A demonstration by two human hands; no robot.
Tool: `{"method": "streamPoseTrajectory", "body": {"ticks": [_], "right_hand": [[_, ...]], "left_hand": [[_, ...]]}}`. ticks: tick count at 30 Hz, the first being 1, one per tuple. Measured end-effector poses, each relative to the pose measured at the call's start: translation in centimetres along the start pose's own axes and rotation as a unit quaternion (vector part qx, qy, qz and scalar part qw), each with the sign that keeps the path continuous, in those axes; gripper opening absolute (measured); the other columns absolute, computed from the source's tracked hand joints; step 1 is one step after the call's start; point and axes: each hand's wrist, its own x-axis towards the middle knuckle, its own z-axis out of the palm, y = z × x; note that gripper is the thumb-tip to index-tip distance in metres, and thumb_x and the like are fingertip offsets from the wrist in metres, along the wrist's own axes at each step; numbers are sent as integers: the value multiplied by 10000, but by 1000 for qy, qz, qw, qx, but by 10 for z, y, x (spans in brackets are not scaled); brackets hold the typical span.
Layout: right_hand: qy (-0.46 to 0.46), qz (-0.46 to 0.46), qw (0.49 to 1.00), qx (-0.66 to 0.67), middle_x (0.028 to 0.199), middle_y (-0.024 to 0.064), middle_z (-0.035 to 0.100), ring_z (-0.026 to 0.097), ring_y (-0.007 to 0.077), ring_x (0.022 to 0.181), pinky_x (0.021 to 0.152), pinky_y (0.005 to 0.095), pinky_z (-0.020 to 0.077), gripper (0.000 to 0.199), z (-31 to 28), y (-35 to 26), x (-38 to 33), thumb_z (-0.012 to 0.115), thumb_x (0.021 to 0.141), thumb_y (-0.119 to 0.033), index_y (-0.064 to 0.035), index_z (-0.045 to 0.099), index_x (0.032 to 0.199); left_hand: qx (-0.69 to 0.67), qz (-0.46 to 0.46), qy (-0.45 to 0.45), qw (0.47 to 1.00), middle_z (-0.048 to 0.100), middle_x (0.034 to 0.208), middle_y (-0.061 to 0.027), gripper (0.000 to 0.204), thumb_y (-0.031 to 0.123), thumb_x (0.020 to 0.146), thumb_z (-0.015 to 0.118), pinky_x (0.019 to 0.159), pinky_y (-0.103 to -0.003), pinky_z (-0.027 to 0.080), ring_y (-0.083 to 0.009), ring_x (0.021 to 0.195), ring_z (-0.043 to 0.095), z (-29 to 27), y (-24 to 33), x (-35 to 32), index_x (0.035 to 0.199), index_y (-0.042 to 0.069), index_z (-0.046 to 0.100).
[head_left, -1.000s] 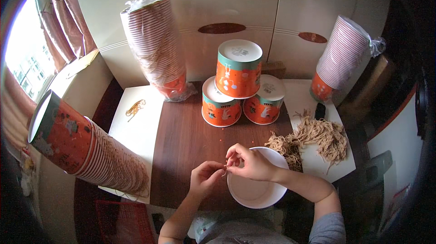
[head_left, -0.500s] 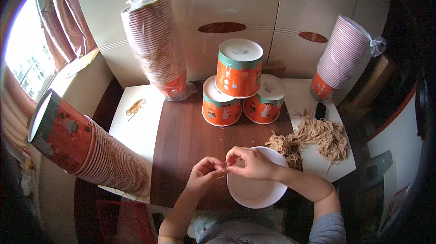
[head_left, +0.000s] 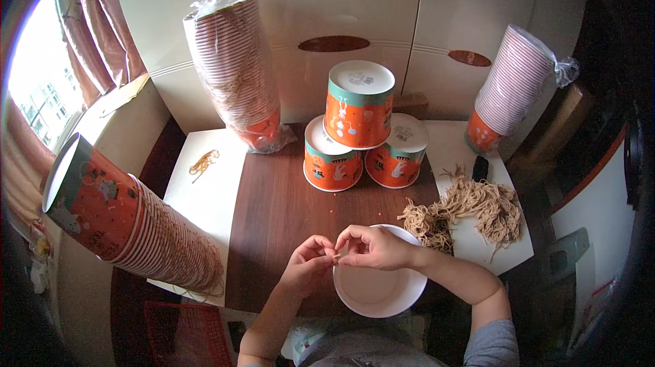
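My left hand (head_left: pixel 310 264) and my right hand (head_left: pixel 375 249) meet in a pinch at the left rim of a white-lined paper bucket (head_left: pixel 379 292). The bucket's open mouth faces up, close to my body. Between my fingertips is a tiny bit of beige string (head_left: pixel 336 258), mostly hidden by the fingers. My right hand and wrist pass over the bucket's mouth, covering part of its far rim. A tangled heap of beige string (head_left: pixel 486 211) lies just right of the bucket.
Three upturned orange buckets (head_left: pixel 360 111) form a small pyramid ahead. Tall bagged stacks stand at the back left (head_left: pixel 235 73) and back right (head_left: pixel 510 87). A leaning stack of buckets (head_left: pixel 129 220) with strings is at left. A small string bundle (head_left: pixel 205 163) and a dark object (head_left: pixel 480 169) lie on the table.
The white-lined bucket has shifted slightly left and toward me. Both hands keep their pinch at its rim, with small finger movements; a string end that stuck out below them no longer shows.
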Motion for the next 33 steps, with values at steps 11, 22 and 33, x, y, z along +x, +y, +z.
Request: {"method": "streamPoseTrajectory", "body": {"ticks": [11,22,33], "right_hand": [[106,-108,979,-134,753,40,611,555,71,679,590,226,437,73,2,1,3,604,777,-103,-39,597,811],[100,-69,986,-114,739,31,611,548,72,668,596,226,439,102,1,1,2,611,775,-125,-38,595,824],[85,-78,980,-163,719,54,607,574,124,654,594,254,447,103,2,8,3,608,752,-119,-41,598,818]], "left_hand": [[10,-10,35,999,575,850,-71,181,-34,778,514,722,-248,438,-133,801,556,-12,2,-8,950,15,486],[397,73,29,914,482,927,-20,83,41,790,588,689,-208,407,-85,803,494,0,3,-9,835,-6,537],[264,84,103,955,551,778,-32,46,17,801,554,608,-195,411,-73,697,510,12,8,-14,806,16,509]]}}
